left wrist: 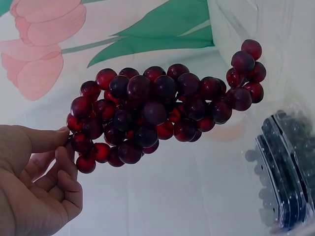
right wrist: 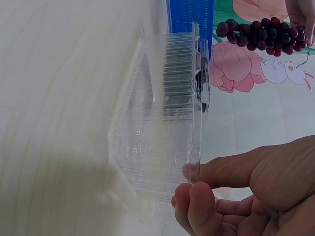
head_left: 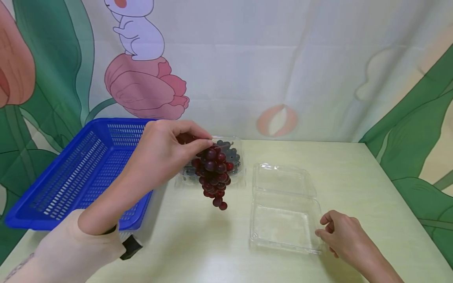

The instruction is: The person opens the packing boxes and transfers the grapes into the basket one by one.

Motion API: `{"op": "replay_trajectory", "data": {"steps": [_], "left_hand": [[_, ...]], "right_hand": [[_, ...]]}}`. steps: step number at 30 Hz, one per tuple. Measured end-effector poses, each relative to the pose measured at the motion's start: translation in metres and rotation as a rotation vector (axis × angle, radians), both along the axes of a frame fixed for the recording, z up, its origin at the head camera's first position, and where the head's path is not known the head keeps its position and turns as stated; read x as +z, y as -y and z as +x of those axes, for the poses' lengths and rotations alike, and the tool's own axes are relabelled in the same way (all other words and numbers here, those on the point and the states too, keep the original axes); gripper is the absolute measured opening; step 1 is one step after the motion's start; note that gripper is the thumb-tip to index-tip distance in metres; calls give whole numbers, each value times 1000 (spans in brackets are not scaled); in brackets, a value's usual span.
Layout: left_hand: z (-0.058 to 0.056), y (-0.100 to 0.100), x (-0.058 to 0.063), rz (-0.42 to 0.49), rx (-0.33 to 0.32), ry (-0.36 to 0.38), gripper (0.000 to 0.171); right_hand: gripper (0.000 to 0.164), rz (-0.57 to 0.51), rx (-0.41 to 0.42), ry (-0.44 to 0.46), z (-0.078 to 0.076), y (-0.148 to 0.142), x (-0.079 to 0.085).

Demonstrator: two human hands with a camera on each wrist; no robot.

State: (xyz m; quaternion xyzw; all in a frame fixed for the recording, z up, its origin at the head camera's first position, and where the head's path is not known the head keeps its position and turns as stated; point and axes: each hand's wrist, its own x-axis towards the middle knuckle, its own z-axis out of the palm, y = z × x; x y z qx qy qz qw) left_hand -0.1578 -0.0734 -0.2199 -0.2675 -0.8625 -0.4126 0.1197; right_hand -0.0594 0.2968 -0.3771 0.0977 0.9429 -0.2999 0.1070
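My left hand [head_left: 170, 147] pinches a bunch of dark red grapes [head_left: 214, 173] by its top end, so the bunch hangs down in the air. In the left wrist view, thumb and fingertips meet at the stem end of the grapes [left wrist: 147, 113]. On the table to the right lies an unfolded clear plastic clamshell box [head_left: 283, 226], its lid [head_left: 283, 181] laid back. My right hand [head_left: 345, 236] is at the box's right side. The right wrist view has its thumb and fingers about the rim of the box [right wrist: 194, 123], pinching it.
A blue plastic basket [head_left: 95, 184] stands at the left, partly behind my left arm. Behind the hanging bunch is another clear box [head_left: 242, 157] with dark grapes [head_left: 231, 155] in it. A printed curtain [head_left: 230, 78] hangs along the table's back edge.
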Motion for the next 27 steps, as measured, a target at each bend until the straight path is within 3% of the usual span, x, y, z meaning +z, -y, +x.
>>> {"op": "replay_trajectory", "data": {"steps": [27], "left_hand": [[-4,62,9,-34,242,19,10]], "right_hand": [[21,2,-2,4,-1,0,-1]]}}
